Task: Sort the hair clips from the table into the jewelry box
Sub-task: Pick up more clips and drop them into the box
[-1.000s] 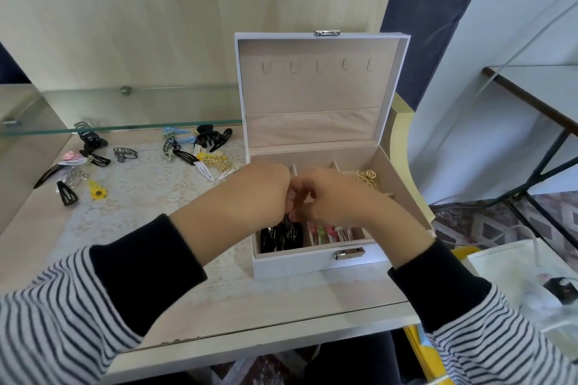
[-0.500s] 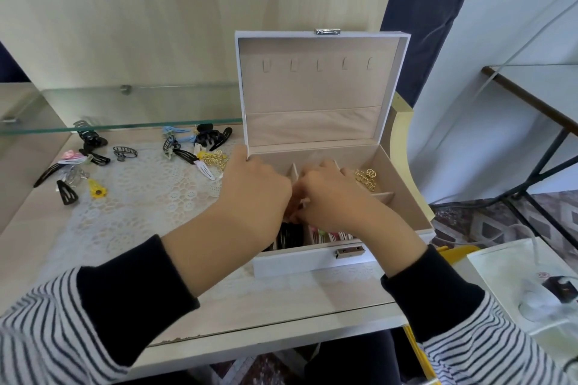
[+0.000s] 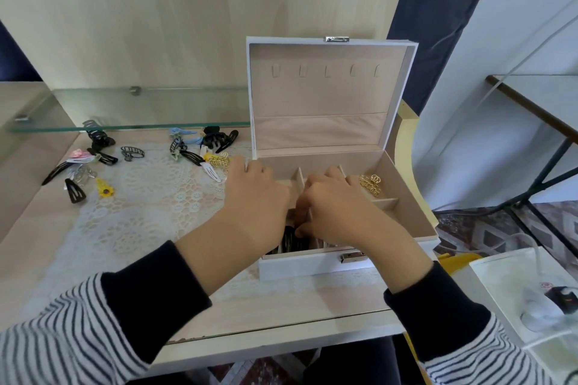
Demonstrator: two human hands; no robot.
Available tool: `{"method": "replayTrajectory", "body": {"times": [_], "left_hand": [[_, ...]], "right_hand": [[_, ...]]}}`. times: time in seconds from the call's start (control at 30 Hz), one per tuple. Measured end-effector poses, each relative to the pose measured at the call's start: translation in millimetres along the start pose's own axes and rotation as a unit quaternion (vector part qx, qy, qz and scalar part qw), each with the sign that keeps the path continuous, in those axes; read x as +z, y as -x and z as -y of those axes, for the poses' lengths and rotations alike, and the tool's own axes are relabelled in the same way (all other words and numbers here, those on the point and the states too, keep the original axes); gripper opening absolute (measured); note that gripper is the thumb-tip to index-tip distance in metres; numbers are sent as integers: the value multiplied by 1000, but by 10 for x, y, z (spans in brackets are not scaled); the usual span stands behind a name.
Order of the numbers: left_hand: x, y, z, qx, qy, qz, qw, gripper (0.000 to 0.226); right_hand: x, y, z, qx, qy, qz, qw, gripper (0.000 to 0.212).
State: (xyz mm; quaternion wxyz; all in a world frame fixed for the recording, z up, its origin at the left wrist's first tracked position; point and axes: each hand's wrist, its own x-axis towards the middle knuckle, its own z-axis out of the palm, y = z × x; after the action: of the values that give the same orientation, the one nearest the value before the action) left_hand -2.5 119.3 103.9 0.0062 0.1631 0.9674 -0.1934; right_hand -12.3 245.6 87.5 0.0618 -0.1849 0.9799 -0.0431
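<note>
The white jewelry box (image 3: 406, 197) stands open at the table's middle, its lid upright. Both hands are down inside it, side by side over the middle dividers. My left hand (image 3: 256, 197) reaches over the box's left wall, its fingertips hidden inside. My right hand (image 3: 337, 206) has its fingers bent downward, the thumb close to the black clips (image 3: 289, 242) in the front left compartment. Whatever is between the fingers is hidden. Gold clips (image 3: 370, 183) lie in the back right compartment. Several loose hair clips (image 3: 200, 150) are scattered on the lace mat to the left.
More clips, with a yellow flower clip (image 3: 104, 189) among them, lie at the far left of the table (image 3: 281, 300). A glass shelf (image 3: 125, 112) runs along the back above them. On the right stand a white tray (image 3: 516, 291) and a metal-legged table (image 3: 538, 103).
Both hands, held together above the box a second ago, have dropped into its compartments. They now cover the coloured clips at the front.
</note>
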Motion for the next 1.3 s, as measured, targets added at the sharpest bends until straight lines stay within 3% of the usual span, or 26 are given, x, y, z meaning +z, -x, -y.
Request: {"method": "replayTrajectory", "body": {"times": [0.23,0.43,0.67,0.83,1.03,1.17,1.3], "left_hand": [[-102,137,200,-27,131,-81,988,30],[134,303,594,-109,318,-271,902,28],[768,383,1014,-206,357,-370,832,30],[1241,418,1232,-286,325,-338,836,33],[1710,433,1366,-384,275,-233,850,45],[1848,449,1390,-403,207,-251,855,41],[1920,452,1407,-410,191,-246,857,40]], "right_hand": [[-43,-59,-9,-1,-104,-100,990,9],[-68,-180,340,5,-277,-262,924,12],[-27,-361,1063,-30,-336,-336,879,28],[256,-583,1438,-34,-319,-318,892,33],[785,-935,1541,88,-151,-287,942,41],[951,-1100,1537,139,-79,-310,937,42],[1049,-1141,1509,136,-76,-326,932,25]]}}
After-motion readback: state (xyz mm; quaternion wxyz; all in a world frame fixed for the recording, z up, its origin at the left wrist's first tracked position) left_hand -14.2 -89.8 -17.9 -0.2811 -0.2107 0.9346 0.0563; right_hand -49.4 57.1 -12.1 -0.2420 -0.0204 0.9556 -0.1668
